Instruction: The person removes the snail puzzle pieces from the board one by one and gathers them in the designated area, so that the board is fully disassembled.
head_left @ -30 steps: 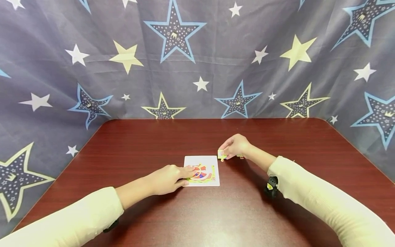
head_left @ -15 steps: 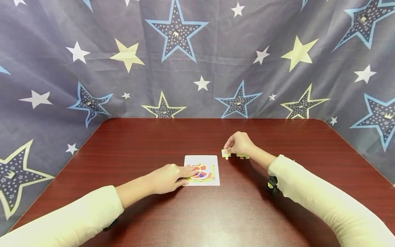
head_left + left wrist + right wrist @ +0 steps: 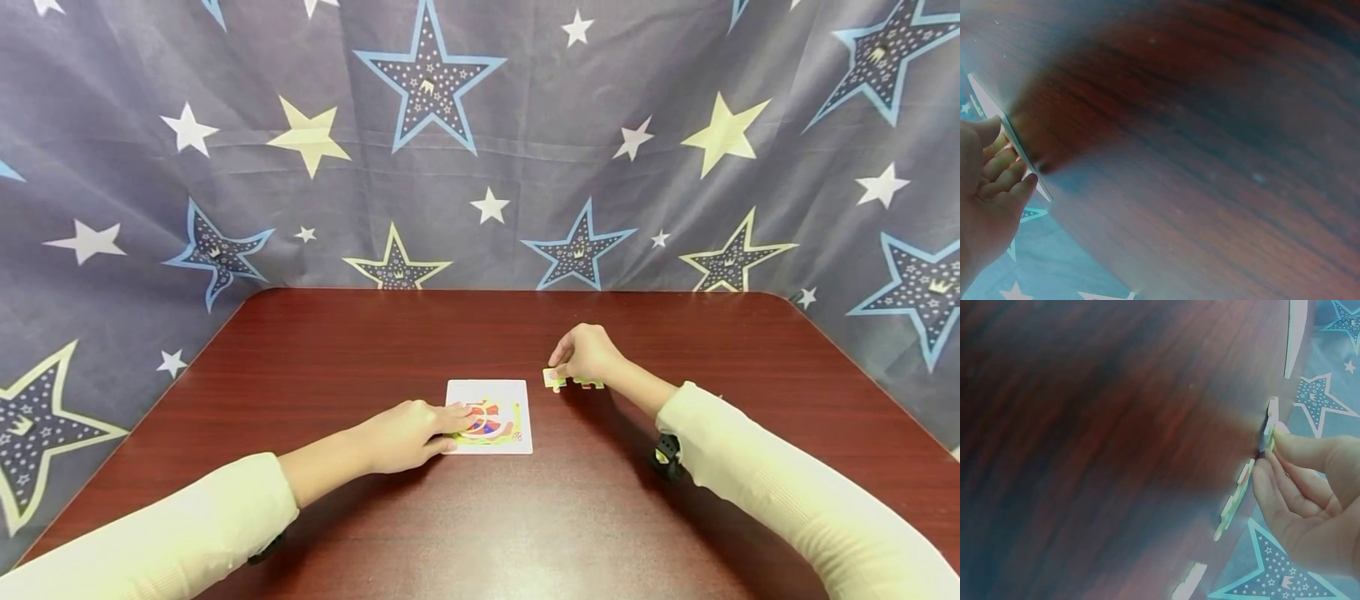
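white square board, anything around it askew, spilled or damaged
Nothing stands out: the white square board with a colourful print lies flat under the left hand, and the yellow-green jigsaw piece the right hand pinches shows no visible damage.

Curtain (image 3: pixel 487 167) behind worktop's (image 3: pixel 480 517) far edge, also beyond both sides. Board (image 3: pixel 468 391) flat on worktop, roughly midway between left and right edges. Left hand (image 3: pixel 412 435) on board's left part. First piece (image 3: pixel 551 377) right of board, apart, about level with its far edge; right hand (image 3: pixel 588 354) at it. Second piece (image 3: pixel 589 384) on worktop just right of that; whether they touch, cannot tell. Right wrist view: third piece (image 3: pixel 1190 581) beyond second, farther from board, gap between.
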A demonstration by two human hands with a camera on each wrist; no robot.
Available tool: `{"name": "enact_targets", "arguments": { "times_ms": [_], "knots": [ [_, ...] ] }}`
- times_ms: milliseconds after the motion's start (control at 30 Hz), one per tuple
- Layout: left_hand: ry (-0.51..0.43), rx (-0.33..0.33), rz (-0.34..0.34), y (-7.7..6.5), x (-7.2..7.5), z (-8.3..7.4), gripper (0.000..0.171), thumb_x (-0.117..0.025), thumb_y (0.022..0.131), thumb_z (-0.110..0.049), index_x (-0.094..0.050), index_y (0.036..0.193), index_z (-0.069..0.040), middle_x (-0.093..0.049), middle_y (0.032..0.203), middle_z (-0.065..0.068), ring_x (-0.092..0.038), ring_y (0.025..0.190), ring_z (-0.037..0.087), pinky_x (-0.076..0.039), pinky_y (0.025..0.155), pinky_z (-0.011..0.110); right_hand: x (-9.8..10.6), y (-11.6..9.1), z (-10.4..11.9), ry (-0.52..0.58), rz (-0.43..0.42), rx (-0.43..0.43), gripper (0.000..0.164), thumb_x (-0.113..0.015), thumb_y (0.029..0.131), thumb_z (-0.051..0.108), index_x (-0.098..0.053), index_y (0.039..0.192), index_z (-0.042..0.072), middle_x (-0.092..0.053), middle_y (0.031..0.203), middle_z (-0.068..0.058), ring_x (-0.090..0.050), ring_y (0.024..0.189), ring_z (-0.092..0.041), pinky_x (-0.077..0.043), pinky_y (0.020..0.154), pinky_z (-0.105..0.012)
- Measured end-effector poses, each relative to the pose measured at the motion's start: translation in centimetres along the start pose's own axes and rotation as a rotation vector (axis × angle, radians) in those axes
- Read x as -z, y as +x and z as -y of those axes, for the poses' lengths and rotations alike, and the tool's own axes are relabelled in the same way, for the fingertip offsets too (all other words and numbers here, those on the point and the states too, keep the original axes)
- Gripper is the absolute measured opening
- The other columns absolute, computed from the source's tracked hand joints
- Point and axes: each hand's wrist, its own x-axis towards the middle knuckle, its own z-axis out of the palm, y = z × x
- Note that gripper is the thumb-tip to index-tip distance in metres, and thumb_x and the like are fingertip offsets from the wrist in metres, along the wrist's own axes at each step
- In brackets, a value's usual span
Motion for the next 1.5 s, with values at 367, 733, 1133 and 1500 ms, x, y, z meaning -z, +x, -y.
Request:
{"name": "enact_targets", "arguments": {
  "times_ms": [367, 733, 1133, 1500],
  "knots": [
    [0.006, -0.019, 0.014, 0.3, 0.0, 0.0, 0.04, -0.059, 0.095, -0.019, -0.057, 0.134, -0.01, -0.055, 0.14, 0.011, -0.053, 0.131, 0.019, -0.048, 0.103, 0.039, 0.3, -0.1, 0.3, 0.0, -0.016, 0.013, 0.015, -0.084, 0.071, 0.018, -0.078, 0.08, 0.008, -0.077, 0.078, -0.006, -0.071, 0.077, -0.017, -0.054, 0.075, -0.031],
    [0.015, -0.027, -0.004, 0.7, 0.6, -0.1, 0.04, -0.061, 0.094, -0.02, -0.058, 0.133, -0.01, -0.058, 0.136, 0.013, -0.058, 0.125, 0.024, -0.051, 0.098, 0.042, -0.6, -1.1, 3.7, 0.129, 0.114, 0.139, 0.016, -0.082, 0.074, 0.012, -0.076, 0.088, 0.006, -0.076, 0.081, -0.006, -0.07, 0.071, -0.01, -0.055, 0.063, -0.02],
    [0.138, -0.043, 0.024, 1.2, 0.9, -0.3, 0.04, -0.065, 0.091, -0.02, -0.062, 0.13, -0.012, -0.063, 0.13, 0.01, -0.064, 0.118, 0.021, -0.054, 0.093, 0.039, -1.8, -2.1, 6.4, 0.036, 0.179, 0.238, 0.018, -0.087, 0.065, 0.005, -0.075, 0.078, 0.004, -0.074, 0.075, -0.006, -0.064, 0.065, -0.007, -0.054, 0.062, -0.017],
    [0.241, -0.059, 0.067, 2.1, 2.6, -1.5, 0.025, -0.067, 0.089, -0.025, -0.071, 0.112, -0.016, -0.075, 0.091, -0.002, -0.062, 0.066, 0.006, -0.055, 0.067, 0.03, -2.2, -1.8, 7.0, 0.015, 0.228, 0.19, 0.02, -0.089, 0.063, 0.006, -0.074, 0.076, 0.005, -0.072, 0.073, -0.006, -0.059, 0.063, -0.005, -0.05, 0.06, -0.015]
  ]
}}
